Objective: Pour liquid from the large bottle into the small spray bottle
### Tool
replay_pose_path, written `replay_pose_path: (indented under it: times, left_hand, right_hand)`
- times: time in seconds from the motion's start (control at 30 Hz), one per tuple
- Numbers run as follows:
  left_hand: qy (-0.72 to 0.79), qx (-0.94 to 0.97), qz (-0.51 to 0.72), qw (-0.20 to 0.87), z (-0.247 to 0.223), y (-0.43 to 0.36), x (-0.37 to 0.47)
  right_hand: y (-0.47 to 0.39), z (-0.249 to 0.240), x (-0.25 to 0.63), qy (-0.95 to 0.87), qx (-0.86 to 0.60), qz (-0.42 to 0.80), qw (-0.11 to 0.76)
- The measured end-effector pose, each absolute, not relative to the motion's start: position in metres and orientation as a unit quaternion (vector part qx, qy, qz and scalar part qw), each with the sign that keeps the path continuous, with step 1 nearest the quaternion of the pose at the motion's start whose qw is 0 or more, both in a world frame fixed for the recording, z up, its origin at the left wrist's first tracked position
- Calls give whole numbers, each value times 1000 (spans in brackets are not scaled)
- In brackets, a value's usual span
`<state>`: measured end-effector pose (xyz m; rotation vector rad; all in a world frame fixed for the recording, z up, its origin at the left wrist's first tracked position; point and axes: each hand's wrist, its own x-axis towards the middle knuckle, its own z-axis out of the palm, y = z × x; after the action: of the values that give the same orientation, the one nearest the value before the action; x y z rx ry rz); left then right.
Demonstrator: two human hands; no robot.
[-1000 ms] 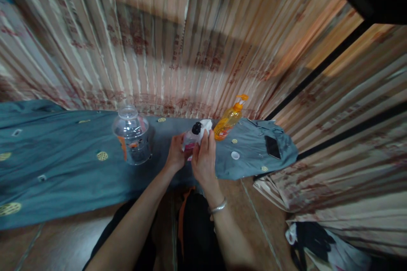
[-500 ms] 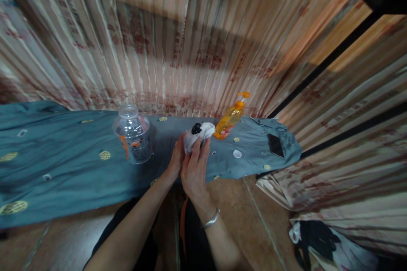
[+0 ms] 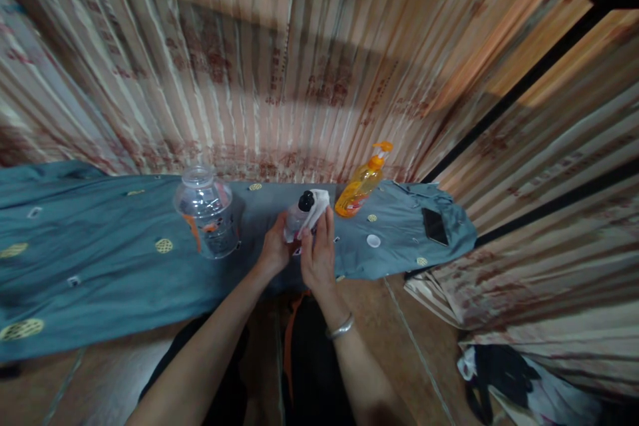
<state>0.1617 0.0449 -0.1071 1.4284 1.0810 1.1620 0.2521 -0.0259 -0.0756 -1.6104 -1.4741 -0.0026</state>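
My left hand (image 3: 275, 245) is closed round the left side of a small pale bottle (image 3: 295, 221) with a black cap. Against the bottle's right side, my right hand (image 3: 319, 254) presses a white cloth or tissue (image 3: 318, 205), its fingers held together. A metal bangle circles the right wrist. To the left of my hands stands a large clear plastic jar (image 3: 210, 216) with an orange label and an uncovered mouth. Right of them is a pump bottle (image 3: 360, 186) of yellow-orange liquid with an orange pump head.
A teal patterned cloth (image 3: 124, 273) covers the long narrow surface. At its right end lies a dark phone (image 3: 435, 226). Pleated curtains (image 3: 239, 80) hang behind and to the right, with a black metal bar (image 3: 514, 100) crossing them. Dark and white fabric (image 3: 514, 379) lies at lower right.
My right hand has shifted slightly right with the white cloth, showing more of the bottle's side and black cap. My left hand still holds the bottle.
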Motion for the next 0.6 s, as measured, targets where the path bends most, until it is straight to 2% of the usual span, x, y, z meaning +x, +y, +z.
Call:
replay_pose_path:
  times: [0.17, 0.4, 0.6]
  left_hand:
    - [439, 622, 465, 451, -103, 45, 156]
    - [432, 623, 464, 458, -104, 47, 152]
    - [414, 597, 484, 488, -99, 41, 155]
  right_hand:
    - [-14, -88, 261, -558, -644, 92, 516]
    - [-27, -138, 270, -527, -671, 212, 476]
    - [-10, -119, 297, -472, -612, 317, 549]
